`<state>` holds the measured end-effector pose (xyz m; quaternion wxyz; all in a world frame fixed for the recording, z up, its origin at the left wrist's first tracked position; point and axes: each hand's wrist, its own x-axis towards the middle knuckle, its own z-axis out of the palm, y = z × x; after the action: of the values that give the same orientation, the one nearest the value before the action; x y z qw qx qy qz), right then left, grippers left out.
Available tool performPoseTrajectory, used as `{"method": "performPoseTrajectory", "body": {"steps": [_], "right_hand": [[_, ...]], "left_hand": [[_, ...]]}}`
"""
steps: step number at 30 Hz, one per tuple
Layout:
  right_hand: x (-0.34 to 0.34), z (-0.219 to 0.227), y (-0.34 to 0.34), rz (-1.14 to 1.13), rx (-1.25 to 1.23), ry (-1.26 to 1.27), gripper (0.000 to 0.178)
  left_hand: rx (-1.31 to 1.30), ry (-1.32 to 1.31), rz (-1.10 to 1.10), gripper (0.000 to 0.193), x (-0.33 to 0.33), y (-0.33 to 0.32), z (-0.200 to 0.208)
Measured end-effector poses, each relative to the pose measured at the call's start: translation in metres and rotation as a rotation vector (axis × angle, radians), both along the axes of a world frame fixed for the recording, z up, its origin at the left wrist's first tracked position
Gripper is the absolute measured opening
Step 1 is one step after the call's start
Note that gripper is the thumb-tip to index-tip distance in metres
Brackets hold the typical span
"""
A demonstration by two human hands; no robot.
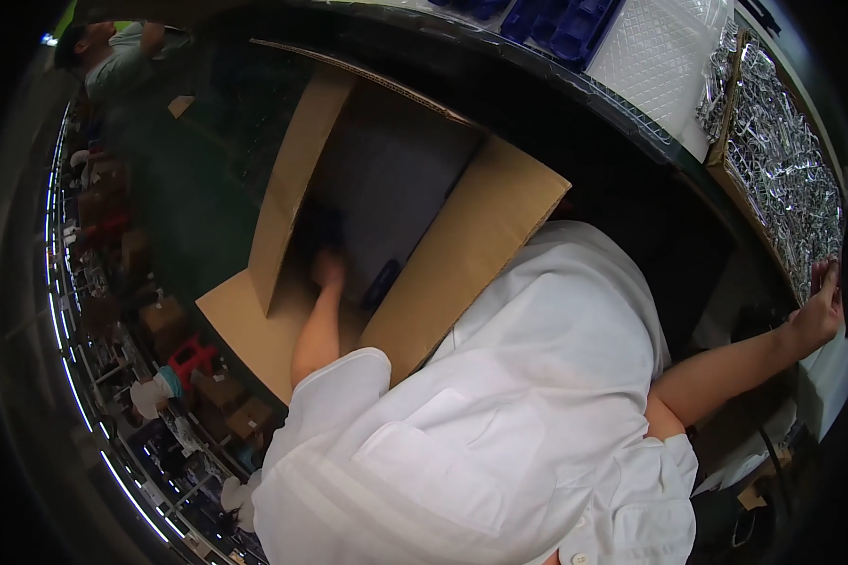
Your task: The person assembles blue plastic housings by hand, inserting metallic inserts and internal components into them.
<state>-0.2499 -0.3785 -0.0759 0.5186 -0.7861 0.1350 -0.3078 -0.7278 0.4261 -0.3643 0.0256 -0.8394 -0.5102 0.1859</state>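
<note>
My left hand [328,268] reaches down into an open cardboard box [466,254]. Its fingers are blurred and in shadow, close to a dark blue shape against the inner side, so whether they grip it cannot be seen. Another dark blue plastic piece [381,284] lies inside the box, nearer its right wall. Out at the far right, my right hand [817,315] is raised with fingers and thumb pinched together, beside a carton full of shiny bent-wire metal pieces [784,155]. What sits in that pinch, if anything, is too small to make out.
On the dark-edged table at the top are blue plastic trays or parts [556,28] and a white textured sheet [658,71]. At upper left another person [113,52] is present. Cartons [163,318] and a red stool [191,360] line the left side.
</note>
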Motion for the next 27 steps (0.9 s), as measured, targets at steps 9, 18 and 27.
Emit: {"method": "performPoseTrajectory", "body": {"steps": [9, 18, 27], "right_hand": [[-0.01, 0.0, 0.035, 0.116, 0.049, -0.047, 0.024], [-0.029, 0.021, 0.072, 0.136, -0.088, -0.022, 0.024], [-0.031, 0.03, 0.137, 0.334, 0.435, 0.165, 0.018]], "left_hand": [[-0.461, -0.482, -0.026, 0.041, 0.134, -0.04, 0.024], [-0.197, -0.315, -0.889, 0.043, 0.159, -0.042, 0.011], [-0.617, -0.179, -0.842, 0.043, 0.163, 0.011, 0.04]]}}
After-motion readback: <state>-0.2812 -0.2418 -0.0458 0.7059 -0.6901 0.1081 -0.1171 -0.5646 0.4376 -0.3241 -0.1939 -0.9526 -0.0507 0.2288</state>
